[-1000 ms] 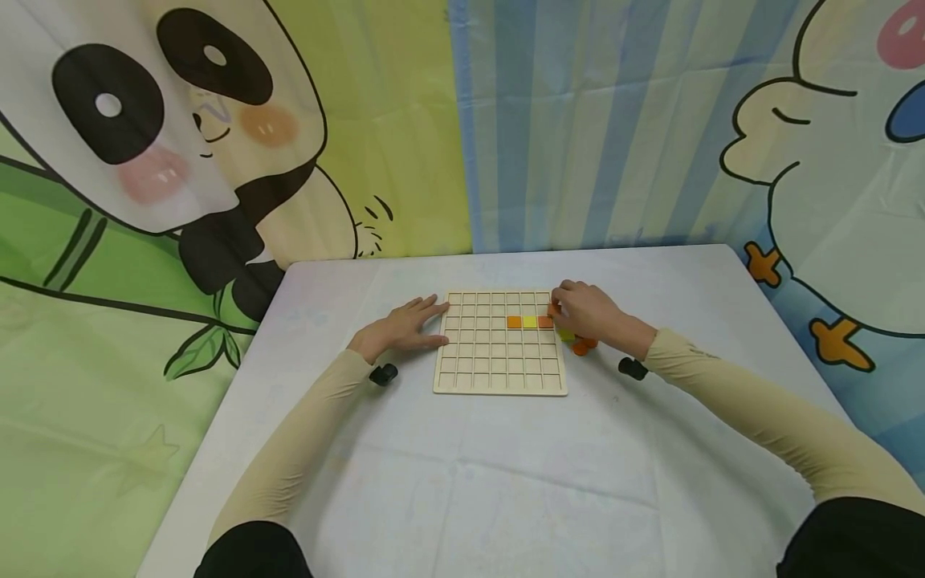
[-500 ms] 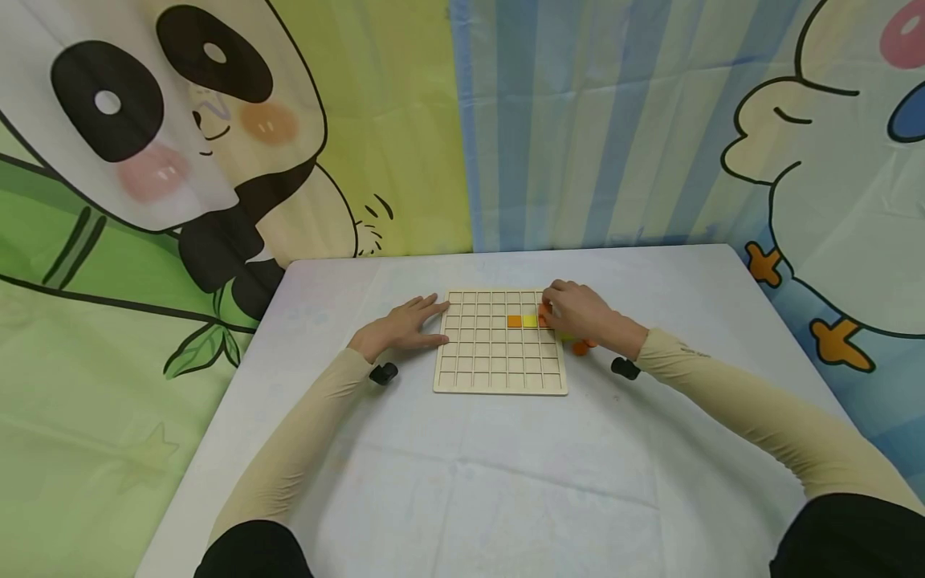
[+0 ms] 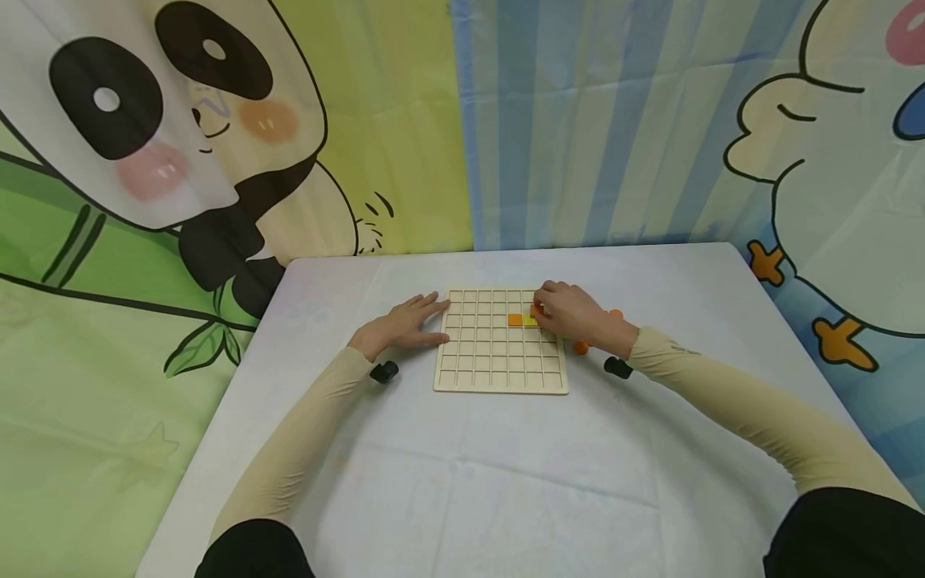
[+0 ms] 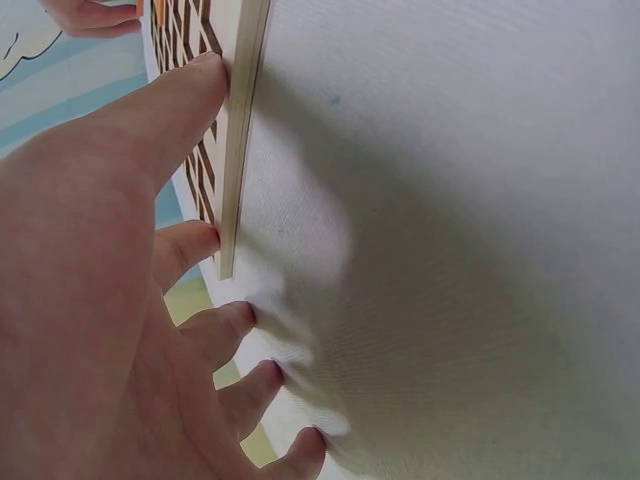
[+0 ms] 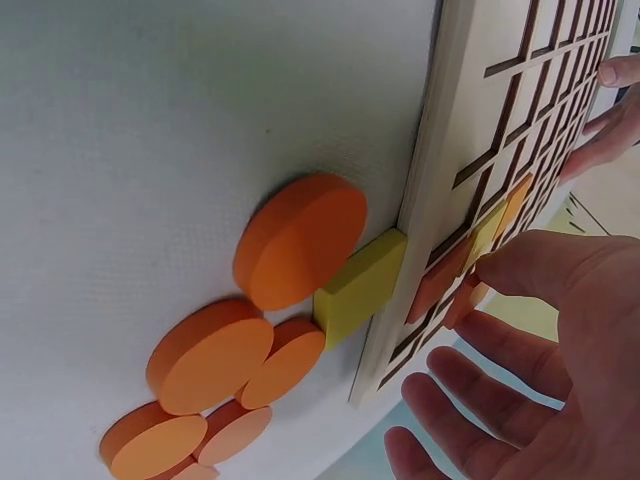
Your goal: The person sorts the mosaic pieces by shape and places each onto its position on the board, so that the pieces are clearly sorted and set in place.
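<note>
Right hand (image 3: pixel 567 311) shifts across the board (image 3: pixel 499 368), pinching a piece (image 5: pixel 464 300); left hand (image 3: pixel 400 327) spread; three tiles (image 5: pixel 485 232) inside, discs (image 5: pixel 212 358) remain outside.

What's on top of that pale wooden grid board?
An orange square tile, a yellow square tile and a reddish-orange square tile sit in a row. The right hand pinches a small orange piece near them; whatever its fingers cover can't be seen.

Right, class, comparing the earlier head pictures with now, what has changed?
The right hand has moved left, further over the board, carrying a pinched orange piece. Nothing was visibly let go. The left hand stayed at the board's left edge; the orange square and yellow square on it stayed put.
</note>
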A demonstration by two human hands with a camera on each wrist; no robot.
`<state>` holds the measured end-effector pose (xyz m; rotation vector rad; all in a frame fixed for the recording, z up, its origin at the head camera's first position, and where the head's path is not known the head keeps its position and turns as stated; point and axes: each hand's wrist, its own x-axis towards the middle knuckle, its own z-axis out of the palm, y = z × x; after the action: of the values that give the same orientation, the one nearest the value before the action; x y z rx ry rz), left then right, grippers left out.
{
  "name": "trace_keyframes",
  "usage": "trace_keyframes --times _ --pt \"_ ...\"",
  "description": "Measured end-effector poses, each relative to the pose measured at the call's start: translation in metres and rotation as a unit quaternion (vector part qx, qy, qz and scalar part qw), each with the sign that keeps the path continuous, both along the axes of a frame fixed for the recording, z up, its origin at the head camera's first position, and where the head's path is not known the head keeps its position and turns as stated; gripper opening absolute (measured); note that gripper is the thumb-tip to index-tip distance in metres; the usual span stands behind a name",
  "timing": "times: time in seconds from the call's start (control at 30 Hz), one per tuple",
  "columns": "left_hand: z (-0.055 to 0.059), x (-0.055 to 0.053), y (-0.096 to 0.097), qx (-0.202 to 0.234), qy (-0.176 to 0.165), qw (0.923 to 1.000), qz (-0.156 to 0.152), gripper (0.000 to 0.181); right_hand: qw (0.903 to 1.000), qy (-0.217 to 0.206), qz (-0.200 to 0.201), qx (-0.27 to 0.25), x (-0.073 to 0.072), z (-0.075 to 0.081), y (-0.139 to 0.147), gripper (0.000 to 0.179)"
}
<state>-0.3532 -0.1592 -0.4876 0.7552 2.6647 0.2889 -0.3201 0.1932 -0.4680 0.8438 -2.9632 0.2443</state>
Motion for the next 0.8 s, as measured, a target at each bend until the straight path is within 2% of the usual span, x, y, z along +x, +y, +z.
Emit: trace_keyframes --times 0.37,0.8 --pt "-0.001 0.0 0.001 -0.003 0.0 1.0 0.002 0.086 0.9997 0.015 0.011 -0.017 -0.001 0.002 -0.009 0.019" --pt "0.001 0.001 0.001 0.002 0.001 1.0 0.001 0.085 0.9992 0.017 0.034 -0.015 -0.003 -0.005 -0.018 0.017"
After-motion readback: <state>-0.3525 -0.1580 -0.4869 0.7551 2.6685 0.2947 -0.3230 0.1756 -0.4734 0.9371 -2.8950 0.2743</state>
